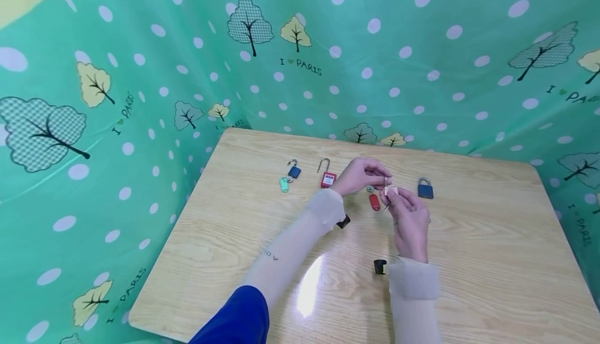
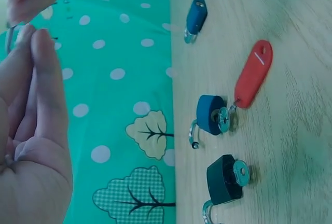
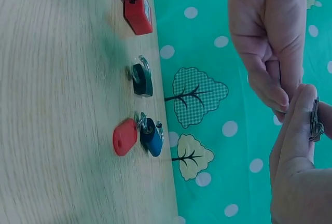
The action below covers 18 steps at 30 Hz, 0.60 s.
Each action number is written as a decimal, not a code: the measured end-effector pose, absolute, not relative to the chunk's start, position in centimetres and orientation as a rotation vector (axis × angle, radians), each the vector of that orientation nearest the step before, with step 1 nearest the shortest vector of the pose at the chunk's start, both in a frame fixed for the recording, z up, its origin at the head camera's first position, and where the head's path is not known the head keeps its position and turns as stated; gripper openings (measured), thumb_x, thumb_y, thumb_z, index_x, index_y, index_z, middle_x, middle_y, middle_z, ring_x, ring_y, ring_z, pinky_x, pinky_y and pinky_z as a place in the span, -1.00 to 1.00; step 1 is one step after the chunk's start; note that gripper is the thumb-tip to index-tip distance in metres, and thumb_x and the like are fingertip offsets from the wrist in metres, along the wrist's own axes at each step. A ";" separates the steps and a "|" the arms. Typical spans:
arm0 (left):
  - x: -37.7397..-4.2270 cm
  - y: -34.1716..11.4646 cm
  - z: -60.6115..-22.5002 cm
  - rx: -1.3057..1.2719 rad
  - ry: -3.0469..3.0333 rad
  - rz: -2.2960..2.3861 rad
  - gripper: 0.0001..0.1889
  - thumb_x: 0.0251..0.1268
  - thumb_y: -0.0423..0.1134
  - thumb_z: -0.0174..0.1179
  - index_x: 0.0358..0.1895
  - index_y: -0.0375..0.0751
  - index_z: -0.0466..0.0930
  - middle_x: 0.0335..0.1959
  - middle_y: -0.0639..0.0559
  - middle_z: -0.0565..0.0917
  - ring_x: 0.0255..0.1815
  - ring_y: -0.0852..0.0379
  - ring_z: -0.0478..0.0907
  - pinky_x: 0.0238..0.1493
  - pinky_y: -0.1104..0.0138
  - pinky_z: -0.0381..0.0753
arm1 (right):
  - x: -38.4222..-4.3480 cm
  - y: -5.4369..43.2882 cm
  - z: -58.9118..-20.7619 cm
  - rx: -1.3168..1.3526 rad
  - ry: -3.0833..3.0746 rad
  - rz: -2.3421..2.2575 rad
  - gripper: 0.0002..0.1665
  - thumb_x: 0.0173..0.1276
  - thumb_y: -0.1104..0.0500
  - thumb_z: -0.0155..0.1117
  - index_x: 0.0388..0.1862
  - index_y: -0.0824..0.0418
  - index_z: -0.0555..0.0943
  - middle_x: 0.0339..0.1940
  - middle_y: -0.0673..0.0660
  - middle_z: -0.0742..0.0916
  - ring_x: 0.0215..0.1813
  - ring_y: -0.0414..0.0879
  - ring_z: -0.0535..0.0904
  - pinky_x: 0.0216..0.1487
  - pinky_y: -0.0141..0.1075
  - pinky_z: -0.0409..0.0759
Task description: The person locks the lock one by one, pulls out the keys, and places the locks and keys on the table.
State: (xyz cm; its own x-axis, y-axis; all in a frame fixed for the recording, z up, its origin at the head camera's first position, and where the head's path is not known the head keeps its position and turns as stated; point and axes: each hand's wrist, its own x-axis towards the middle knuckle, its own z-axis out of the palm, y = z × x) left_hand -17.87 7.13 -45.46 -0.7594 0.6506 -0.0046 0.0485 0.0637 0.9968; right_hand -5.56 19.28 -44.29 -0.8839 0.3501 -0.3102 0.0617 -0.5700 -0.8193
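Note:
Above the table, the left hand (image 1: 362,175) and right hand (image 1: 410,220) meet fingertip to fingertip. In the right wrist view, the right thumb and fingers pinch a small silver metal piece (image 3: 315,123) with a ring at one end. The left thumb and fingertips pinch at its upper end in the head view; fingers hide most of it, and I cannot tell its exact kind. Below the hands lie a blue padlock (image 2: 209,114) with a key in it and a red key tag (image 2: 254,73), and a dark green padlock (image 2: 224,180) with a key.
Left of the hands stand a red padlock (image 1: 328,179) with a tall shackle and a small blue padlock (image 1: 294,172) with a green key tag (image 1: 284,184). To the right is another blue padlock (image 1: 425,191). A green patterned curtain (image 1: 356,73) borders the wooden table (image 1: 497,240).

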 end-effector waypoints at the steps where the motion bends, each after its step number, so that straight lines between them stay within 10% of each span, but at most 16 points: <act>1: -17.9 7.0 -45.5 0.702 1.869 1.748 -0.82 0.18 -0.42 0.29 -0.13 -0.30 0.67 -0.30 0.02 0.73 -0.34 0.08 0.70 -0.21 0.29 0.68 | -5.5 19.3 -44.3 -0.683 -1.359 2.548 -0.49 0.17 0.31 0.41 0.06 0.44 0.46 -0.16 0.26 0.72 -0.14 -0.01 0.71 0.01 -0.29 0.59; 18: -17.0 5.6 -45.0 0.596 1.678 1.781 -0.68 0.33 -0.24 0.20 0.10 -0.24 0.60 -0.16 0.02 0.73 -0.15 0.09 0.68 -0.06 0.23 0.63 | -5.3 18.5 -44.6 -0.727 -1.418 2.467 -0.45 0.13 0.27 0.45 0.07 0.46 0.48 -0.19 0.25 0.73 -0.18 -0.02 0.72 -0.03 -0.28 0.61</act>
